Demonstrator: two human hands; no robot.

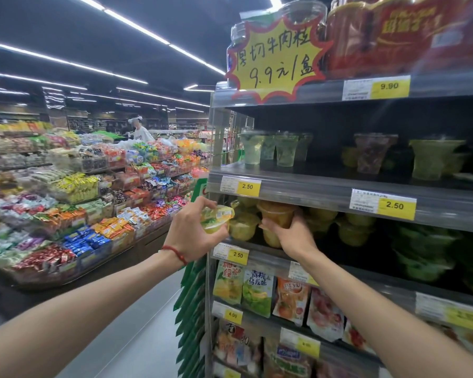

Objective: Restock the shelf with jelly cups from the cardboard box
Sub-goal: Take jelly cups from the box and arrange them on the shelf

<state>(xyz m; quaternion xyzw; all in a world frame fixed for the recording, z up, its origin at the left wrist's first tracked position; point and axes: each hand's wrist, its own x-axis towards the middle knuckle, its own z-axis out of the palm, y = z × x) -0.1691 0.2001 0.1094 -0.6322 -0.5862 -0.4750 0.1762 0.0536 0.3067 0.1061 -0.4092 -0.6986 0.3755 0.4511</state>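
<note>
Red tubs (393,31): top edge is cutting them off; labels are blurring.
Price tag (382,204): small print is proving too small for me.
My right hand (292,236): fingertips are hiding behind the orange jelly cup (276,212).

Grey shelf unit (311,193) up on the right | top tier: red packs (393,31), clear jars (306,12) behind a yellow price sign (276,58) | second tier: tall green cups (257,150) at left, purple cup (372,156) mid-shelf | third tier: yellow jelly cups (243,229) stacked at the left end, green bags (426,255) farther right | below: fruit pouches (257,293) upright in a row

Yellow jelly cup (217,218) tilted at shelf (265,260) edge, orange jelly cup (277,211) inside.
</note>
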